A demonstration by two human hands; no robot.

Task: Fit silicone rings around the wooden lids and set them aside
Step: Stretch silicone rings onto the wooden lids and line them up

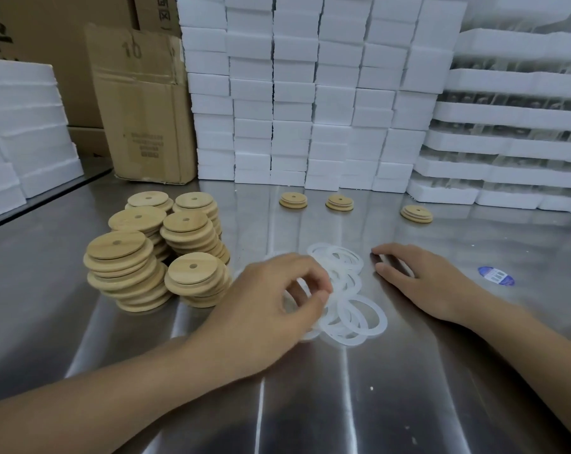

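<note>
A loose pile of translucent white silicone rings [349,299] lies mid-table. My left hand [277,303] hovers over the pile's left side, its fingers curled and pinching at one ring; how firmly it holds is unclear. My right hand [421,280] lies flat on the steel just right of the rings, fingers straight, holding nothing. Several stacks of round wooden lids [153,250], each with a small hole, stand to the left. Three single wooden lids [293,200] [339,202] [416,213] sit apart in a row farther back.
The steel table [310,404] is backed by a wall of white foam boxes [310,93]. A cardboard box [146,103] stands at the back left, with more foam blocks [25,132] at far left. A blue oval sticker [496,275] lies right of my right hand.
</note>
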